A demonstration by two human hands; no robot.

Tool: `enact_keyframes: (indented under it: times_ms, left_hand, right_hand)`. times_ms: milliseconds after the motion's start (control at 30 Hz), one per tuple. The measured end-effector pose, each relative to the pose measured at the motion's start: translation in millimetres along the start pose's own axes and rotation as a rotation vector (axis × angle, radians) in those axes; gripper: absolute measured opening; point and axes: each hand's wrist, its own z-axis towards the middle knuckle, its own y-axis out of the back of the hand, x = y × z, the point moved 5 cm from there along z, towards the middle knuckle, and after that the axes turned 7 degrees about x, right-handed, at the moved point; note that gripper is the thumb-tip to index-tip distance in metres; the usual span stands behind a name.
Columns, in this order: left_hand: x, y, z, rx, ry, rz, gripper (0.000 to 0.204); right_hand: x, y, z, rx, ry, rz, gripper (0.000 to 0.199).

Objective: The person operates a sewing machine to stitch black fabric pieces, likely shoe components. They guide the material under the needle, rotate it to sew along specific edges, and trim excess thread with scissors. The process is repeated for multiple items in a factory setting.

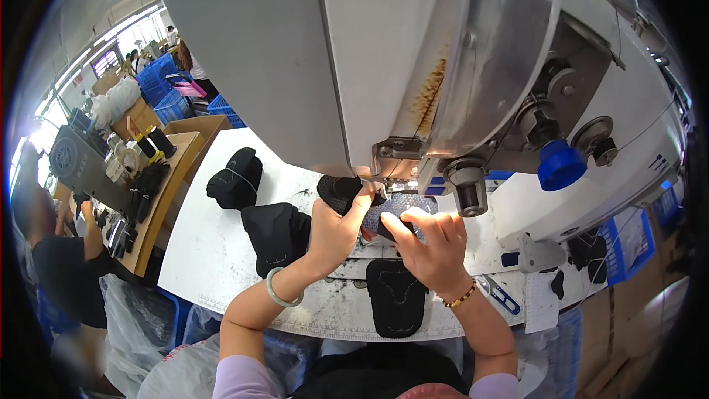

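Under the head of a white sewing machine (258,52), both my hands hold a small fabric piece (406,202), black with a grey dotted-texture face. My left hand (334,230), a pale green bangle on its wrist, pinches its left side close to the needle area; the fingertips are partly hidden. My right hand (436,247), wearing a beaded bracelet, grips the right side with bent fingers. Beside my left hand lies a stack of black fabric pieces (277,236). A tied black bundle (235,179) sits farther left, and black stitched pieces (397,299) lie nearest me.
Blue-handled thread snips (501,295) and a white paper sheet (541,301) lie at the table's right. Dark lint specks the white tabletop (214,251). A co-worker (70,273) sits left at a wooden bench (166,196) with thread cones. A blue crate (628,247) stands right.
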Motion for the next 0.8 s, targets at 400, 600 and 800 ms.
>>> enact_keyframes:
  times_ms: [400,600,800]
  left_hand:
    - [-1,-8,-11,-0.151,-0.015,-0.072,0.017]
    - [7,-7,-18,-0.155,0.009,-0.055,0.018]
    - [19,11,-12,-0.034,0.091,-0.409,0.03]
  right_hand:
    - [-15,-5,-18,-0.015,-0.027,-0.016,0.032]
    - [-26,-1,-20,0.028,-0.082,0.053,0.03]
    - [-34,-6,-19,0.025,-0.142,0.181,0.029]
